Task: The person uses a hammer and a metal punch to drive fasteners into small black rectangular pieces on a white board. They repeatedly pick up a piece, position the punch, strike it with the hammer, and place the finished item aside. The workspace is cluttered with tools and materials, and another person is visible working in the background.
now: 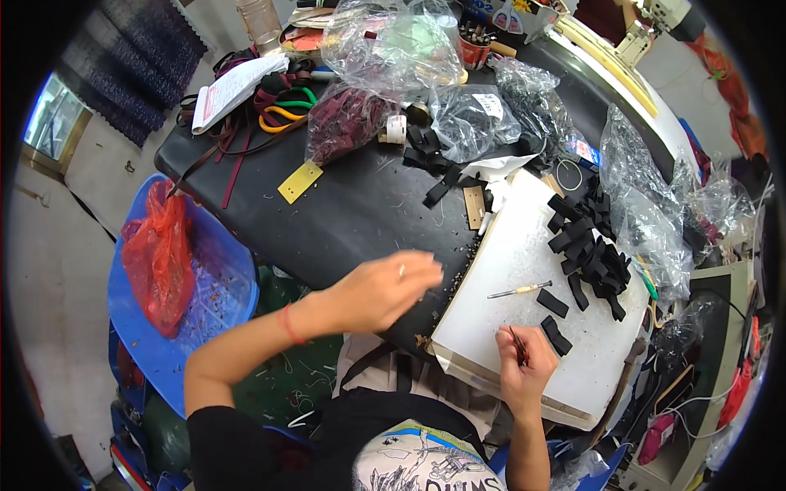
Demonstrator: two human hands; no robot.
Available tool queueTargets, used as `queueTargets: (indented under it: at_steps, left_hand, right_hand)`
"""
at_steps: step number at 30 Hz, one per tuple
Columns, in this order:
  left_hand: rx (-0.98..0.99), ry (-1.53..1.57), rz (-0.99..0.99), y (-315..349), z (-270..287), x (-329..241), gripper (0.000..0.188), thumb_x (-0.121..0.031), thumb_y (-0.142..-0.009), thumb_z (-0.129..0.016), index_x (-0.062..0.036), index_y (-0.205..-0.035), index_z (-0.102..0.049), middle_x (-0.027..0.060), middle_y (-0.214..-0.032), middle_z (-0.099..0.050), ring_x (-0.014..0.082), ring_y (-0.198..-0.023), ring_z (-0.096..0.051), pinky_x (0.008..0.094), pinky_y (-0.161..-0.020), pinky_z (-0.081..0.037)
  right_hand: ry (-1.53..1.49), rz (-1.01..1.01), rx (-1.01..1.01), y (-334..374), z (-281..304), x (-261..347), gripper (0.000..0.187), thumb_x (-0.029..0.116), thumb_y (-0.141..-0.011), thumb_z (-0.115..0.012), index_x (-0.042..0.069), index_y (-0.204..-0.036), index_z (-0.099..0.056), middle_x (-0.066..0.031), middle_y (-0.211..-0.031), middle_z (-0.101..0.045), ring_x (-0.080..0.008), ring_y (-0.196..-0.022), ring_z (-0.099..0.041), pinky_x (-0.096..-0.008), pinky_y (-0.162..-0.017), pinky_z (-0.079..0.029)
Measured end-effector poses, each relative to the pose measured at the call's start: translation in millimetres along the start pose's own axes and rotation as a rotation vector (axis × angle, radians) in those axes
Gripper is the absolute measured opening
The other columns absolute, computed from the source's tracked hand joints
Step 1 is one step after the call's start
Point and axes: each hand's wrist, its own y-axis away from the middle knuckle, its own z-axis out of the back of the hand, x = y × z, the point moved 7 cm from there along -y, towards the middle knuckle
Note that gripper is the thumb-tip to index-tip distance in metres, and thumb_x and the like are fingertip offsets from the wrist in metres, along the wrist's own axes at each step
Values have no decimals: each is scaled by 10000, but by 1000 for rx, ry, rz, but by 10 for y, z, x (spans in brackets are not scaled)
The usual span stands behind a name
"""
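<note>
While the left hand [385,290] hangs over the black tabletop [352,221], its fingers bent close together and anything between them impossible to tell, the right hand [526,372] pinches a small dark tool [521,349] over a white board [471,327]. Just beside the right hand lies a black fabric piece [557,335], with a second black piece [552,304], a thin screwdriver [521,290] and a heap of black strips [598,266] farther away.
</note>
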Motion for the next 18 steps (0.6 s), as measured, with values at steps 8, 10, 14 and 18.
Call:
queueTargets:
  at_steps: [8,10,14,18]
  left_hand:
    - [-170,-272,-122,-1015,-345,493,336,-163,-931,-525,37,-1202,-526,192,-1268,-506,339,-1227,-458,457,-1085,-323]
    - [-104,-360,-119,-1072,-410,524,380,-206,-943,-507,44,-1229,-508,200,-1289,-494,340,-1247,-440,476,-1106,-287]
    - [117,-335,-205,-430,-368,164,493,-273,-954,-473,48,-1329,-454,214,-1383,-444,350,-1327,-379,481,-1137,-249]
    - [470,66,-326,719,-38,-538,329,-252,-881,-587,18,-1062,-641,201,-1153,-611,338,-1145,-566,439,-1026,-428]
  right_hand:
    - [29,33,-33,-12,12,43,91,3,-808,-712,24,-883,-664,-65,-733,-623,-92,-542,-492,-226,-483,-376]
    - [35,44,-39,-28,15,81,91,2,-807,-712,23,-880,-662,-66,-729,-620,-96,-541,-493,-226,-484,-378]
    - [59,34,-21,2,6,49,84,2,-809,-711,23,-873,-662,-68,-723,-617,-101,-542,-497,-229,-487,-383]
    - [33,3,-36,1,18,32,72,6,-816,-709,20,-869,-662,-67,-722,-616,-101,-545,-503,-232,-488,-387]
